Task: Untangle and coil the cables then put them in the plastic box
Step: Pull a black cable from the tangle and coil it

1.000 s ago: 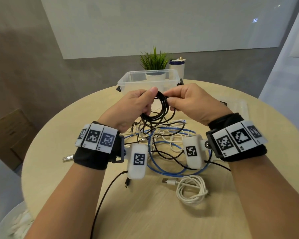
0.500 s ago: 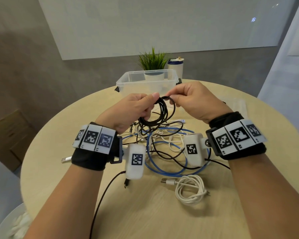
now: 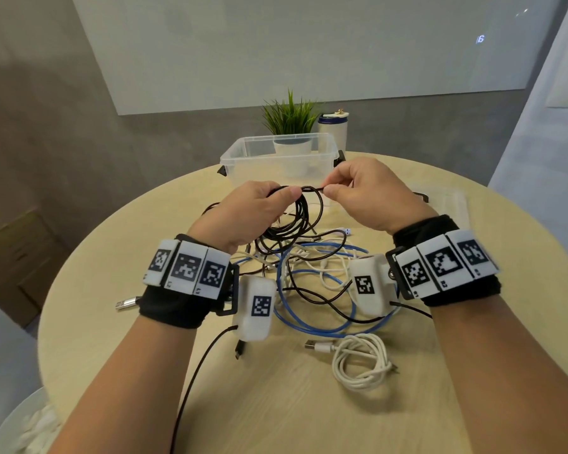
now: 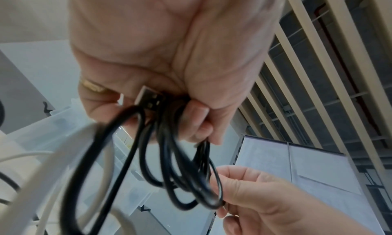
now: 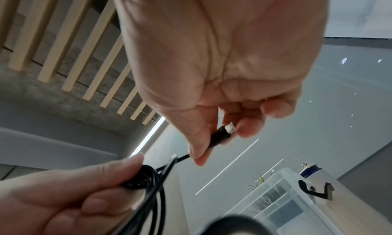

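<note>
My left hand (image 3: pixel 266 204) grips a coil of black cable (image 3: pixel 295 217) above the table, its loops hanging down; a USB plug (image 4: pixel 148 96) sits in the palm. My right hand (image 3: pixel 351 188) pinches the same cable's free end by its small connector (image 5: pixel 224 133), a short stretch of cable running between the hands. Under the hands lies a tangle of blue (image 3: pixel 312 312), white (image 3: pixel 328 273) and black cables. A coiled white cable (image 3: pixel 361 362) lies in front. The clear plastic box (image 3: pixel 243 158) stands open at the far side.
The round wooden table (image 3: pixel 112 290) carries a potted plant (image 3: pixel 291 126) and a white canister (image 3: pixel 333 129) behind the box. The box's clear lid (image 3: pixel 450 204) lies to the right. A loose USB plug (image 3: pixel 125 303) pokes out beside my left wrist. A cardboard box (image 3: pixel 10 257) stands on the floor at left.
The right hand has drawn the cable's end out to the right, away from the coil, so a straight stretch now runs between the hands. The left hand kept its grip.
</note>
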The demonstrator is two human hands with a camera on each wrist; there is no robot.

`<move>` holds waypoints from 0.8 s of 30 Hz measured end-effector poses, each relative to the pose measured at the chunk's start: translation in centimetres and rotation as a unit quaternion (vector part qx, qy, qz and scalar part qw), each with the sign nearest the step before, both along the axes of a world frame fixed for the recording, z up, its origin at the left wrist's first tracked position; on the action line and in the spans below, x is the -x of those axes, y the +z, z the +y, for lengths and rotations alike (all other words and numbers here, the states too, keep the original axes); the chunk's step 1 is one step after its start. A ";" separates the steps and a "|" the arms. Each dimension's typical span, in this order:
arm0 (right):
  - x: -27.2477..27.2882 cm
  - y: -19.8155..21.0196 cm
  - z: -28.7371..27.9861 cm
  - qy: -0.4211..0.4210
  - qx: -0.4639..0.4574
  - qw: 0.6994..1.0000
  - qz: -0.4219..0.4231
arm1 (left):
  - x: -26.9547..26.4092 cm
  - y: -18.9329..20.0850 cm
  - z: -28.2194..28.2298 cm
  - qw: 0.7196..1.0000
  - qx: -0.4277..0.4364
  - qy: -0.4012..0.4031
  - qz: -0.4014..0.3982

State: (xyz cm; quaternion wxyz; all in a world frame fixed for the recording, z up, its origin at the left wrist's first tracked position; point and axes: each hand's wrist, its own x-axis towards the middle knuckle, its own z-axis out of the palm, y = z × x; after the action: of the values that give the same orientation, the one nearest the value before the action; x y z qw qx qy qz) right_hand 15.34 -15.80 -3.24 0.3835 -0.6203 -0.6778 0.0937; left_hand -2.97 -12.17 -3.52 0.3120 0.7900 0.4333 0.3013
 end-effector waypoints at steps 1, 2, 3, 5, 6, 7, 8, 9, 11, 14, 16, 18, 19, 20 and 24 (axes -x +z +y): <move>0.0 0.1 0.0 -0.006 -0.010 1.000 -0.007 | 0.0 0.1 0.0 1.000 0.008 0.000 -0.011; 0.1 0.2 -0.1 -0.012 -0.021 1.000 -0.013 | 0.1 0.2 0.0 0.999 0.020 -0.003 -0.025; 0.1 0.2 -0.2 -0.016 -0.032 0.999 -0.018 | 0.1 0.3 -0.1 0.999 0.034 -0.007 -0.039; 0.3 0.4 -0.4 -0.018 -0.044 0.999 -0.018 | 0.1 0.5 -0.2 0.998 0.049 -0.004 -0.050; 0.4 0.5 -0.4 -0.016 -0.045 0.999 -0.014 | 0.2 0.6 -0.3 0.998 0.046 0.002 -0.040; 0.5 0.5 -0.5 -0.011 -0.041 0.999 -0.007 | 0.2 0.6 -0.4 0.999 0.034 0.011 -0.022; 0.4 0.5 -0.5 -0.003 -0.033 0.999 0.006 | 0.3 0.6 -0.3 1.000 0.018 0.021 -0.002; 0.4 0.6 -0.6 0.008 -0.023 0.999 0.025 | 0.3 0.7 -0.4 0.999 0.002 0.029 0.016; 0.3 0.6 -0.7 0.031 -0.003 0.997 0.073 | 0.5 0.8 -0.4 0.999 -0.016 0.040 0.032; 0.5 0.6 -0.8 0.056 0.034 0.987 0.145 | 0.5 0.8 -0.4 0.998 -0.027 0.050 0.041; 0.8 0.6 -0.9 0.082 0.058 0.971 0.216 | 0.3 0.5 -0.2 0.997 -0.034 0.050 0.041; 1.0 0.6 -1.0 0.102 0.069 0.952 0.280 | 0.0 0.2 -0.2 0.998 -0.036 0.042 0.030; 1.0 0.6 -1.0 0.111 0.072 0.944 0.303 | -0.1 0.1 -0.1 0.998 -0.035 0.036 0.025; 1.1 0.6 -1.1 0.121 0.075 0.936 0.322 | -0.3 0.0 -0.1 0.999 -0.034 0.032 0.021; 1.5 0.6 -1.1 0.142 0.077 0.922 0.352 | -0.3 0.1 -0.2 0.999 -0.031 0.014 -0.019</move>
State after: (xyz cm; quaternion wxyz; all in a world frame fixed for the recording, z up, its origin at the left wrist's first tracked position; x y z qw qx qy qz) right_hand 13.83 -16.93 -2.61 0.5312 -0.4725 -0.5703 0.4115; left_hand -2.66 -12.35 -3.47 0.2912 0.7872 0.4292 0.3337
